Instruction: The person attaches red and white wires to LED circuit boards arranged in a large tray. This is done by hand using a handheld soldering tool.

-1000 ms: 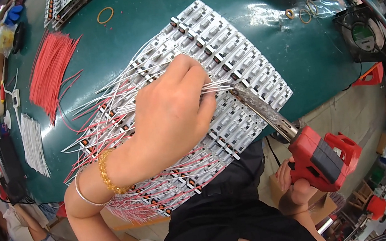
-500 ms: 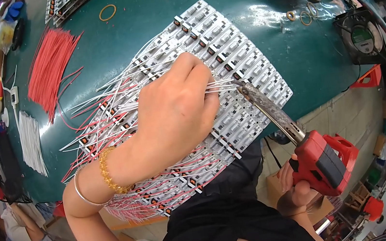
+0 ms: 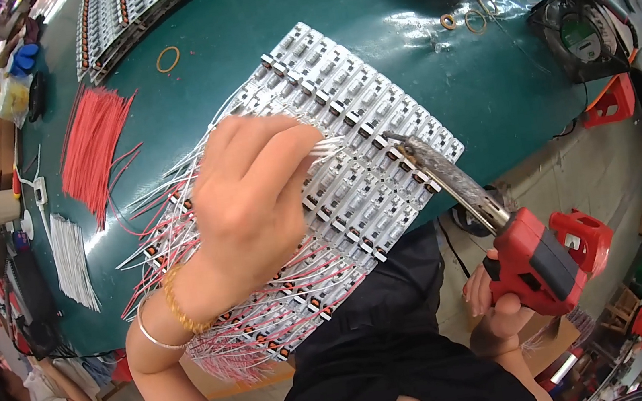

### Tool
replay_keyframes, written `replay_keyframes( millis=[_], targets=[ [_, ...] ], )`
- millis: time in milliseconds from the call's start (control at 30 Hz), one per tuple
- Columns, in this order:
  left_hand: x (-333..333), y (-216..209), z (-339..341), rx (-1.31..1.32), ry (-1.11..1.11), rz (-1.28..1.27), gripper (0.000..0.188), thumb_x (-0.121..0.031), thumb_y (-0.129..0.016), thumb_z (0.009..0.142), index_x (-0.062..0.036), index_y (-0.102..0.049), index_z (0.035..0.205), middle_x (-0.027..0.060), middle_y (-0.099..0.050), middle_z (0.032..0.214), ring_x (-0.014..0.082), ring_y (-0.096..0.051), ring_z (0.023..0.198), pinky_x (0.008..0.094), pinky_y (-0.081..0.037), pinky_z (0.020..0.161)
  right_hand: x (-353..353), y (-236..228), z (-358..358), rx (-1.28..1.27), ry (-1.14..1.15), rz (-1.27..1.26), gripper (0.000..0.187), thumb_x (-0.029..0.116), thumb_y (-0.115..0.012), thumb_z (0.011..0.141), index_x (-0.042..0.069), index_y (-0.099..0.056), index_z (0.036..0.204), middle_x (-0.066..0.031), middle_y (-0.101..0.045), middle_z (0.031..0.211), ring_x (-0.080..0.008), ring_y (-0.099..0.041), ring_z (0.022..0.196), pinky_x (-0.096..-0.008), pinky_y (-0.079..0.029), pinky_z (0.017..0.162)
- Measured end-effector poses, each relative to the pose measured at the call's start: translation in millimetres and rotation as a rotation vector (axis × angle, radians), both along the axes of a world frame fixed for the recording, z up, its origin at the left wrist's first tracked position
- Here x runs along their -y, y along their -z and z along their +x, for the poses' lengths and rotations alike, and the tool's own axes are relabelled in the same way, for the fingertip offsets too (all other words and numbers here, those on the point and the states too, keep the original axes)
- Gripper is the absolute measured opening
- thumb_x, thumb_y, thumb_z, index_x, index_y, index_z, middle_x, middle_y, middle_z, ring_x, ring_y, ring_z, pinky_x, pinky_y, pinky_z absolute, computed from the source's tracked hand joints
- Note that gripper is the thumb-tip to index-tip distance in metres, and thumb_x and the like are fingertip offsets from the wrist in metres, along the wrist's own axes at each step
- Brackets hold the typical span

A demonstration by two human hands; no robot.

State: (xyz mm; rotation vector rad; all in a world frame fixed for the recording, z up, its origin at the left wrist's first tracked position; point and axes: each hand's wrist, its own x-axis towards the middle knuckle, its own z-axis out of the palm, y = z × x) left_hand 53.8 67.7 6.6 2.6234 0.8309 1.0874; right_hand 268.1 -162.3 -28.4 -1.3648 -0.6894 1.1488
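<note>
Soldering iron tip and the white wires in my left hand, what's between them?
In the head view, only the circuit boards show in the gap between the soldering iron tip and the white wires.

Bunched white wires (image 3: 327, 148) over pale circuit panel (image 3: 368, 188), red-and-black soldering gun (image 3: 523, 247) slanting up-left

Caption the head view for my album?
Left hand pinches white wires over component panel, right hand holds red soldering gun.

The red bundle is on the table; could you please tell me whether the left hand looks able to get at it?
Probably yes: the red bundle lies uncovered, with apparently only wire ends and tabletop between it and the left hand, which may first need to release the white wires it holds.
</note>
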Motion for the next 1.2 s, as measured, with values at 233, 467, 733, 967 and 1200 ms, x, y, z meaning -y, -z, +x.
replay_keyframes(
  millis=[233, 467, 733, 967, 1200],
  targets=[
    [22, -6, 12, -0.104, -0.055, -0.616, 0.009, -0.002, -0.068, 0.083, 0.0007, -0.06, 0.084, 0.0088, -0.06, 0.073, 0.0188, -0.06, 0.056, 0.0294, -0.047, 0.053, -6, -15, -4, 0.066, -0.032, 0.015, 0.09, 0.065, -0.066, 0.076, -0.007, -0.047, 0.126, 0.0034, -0.042, 0.047, -0.0112, -0.043, 0.039, -0.0257, -0.038, 0.044],
    [25, 7, 13, -0.152, -0.134, -0.45, 0.01, -0.002, -0.069, 0.081, 0.0001, -0.059, 0.082, 0.0085, -0.056, 0.085, 0.0198, -0.061, 0.062, 0.0304, -0.048, 0.054, 2, -15, 3, 0.068, -0.054, -0.172, 0.065, 0.072, -0.072, 0.062, 0.009, -0.052, 0.064, 0.0012, -0.051, 0.06, -0.0136, -0.052, 0.057, -0.0266, -0.038, 0.054],
    [24, 12, 15, -0.167, -0.111, -0.402, 0.013, -0.006, -0.066, 0.079, -0.0012, -0.054, 0.081, 0.0107, -0.051, 0.082, 0.0272, -0.06, 0.062, 0.0375, -0.046, 0.05, 17, 0, 12, 0.366, -0.193, -0.135, 0.065, 0.067, -0.069, 0.072, 0.005, -0.057, 0.089, 0.0015, -0.055, 0.071, -0.0156, -0.056, 0.065, -0.0295, -0.041, 0.058],
    [23, 12, 16, -0.166, -0.098, -0.361, 0.014, -0.006, -0.066, 0.079, -0.001, -0.053, 0.079, 0.0111, -0.049, 0.079, 0.0266, -0.06, 0.063, 0.0376, -0.047, 0.05, 35, 11, 17, 0.255, -0.164, -0.113, 0.073, 0.073, -0.066, 0.072, 0.005, -0.058, 0.1, -0.0001, -0.057, 0.075, -0.0186, -0.06, 0.076, -0.0309, -0.042, 0.066],
    [22, 8, 14, -0.148, -0.113, -0.352, 0.011, -0.004, -0.068, 0.079, -0.0014, -0.058, 0.081, 0.0091, -0.055, 0.081, 0.0237, -0.06, 0.061, 0.0343, -0.047, 0.05, 62, 30, 38, -0.283, 0.048, -0.282, 0.071, 0.076, -0.064, 0.068, 0.007, -0.06, 0.083, -0.0002, -0.058, 0.073, -0.017, -0.058, 0.071, -0.0294, -0.041, 0.063]
  ],
)
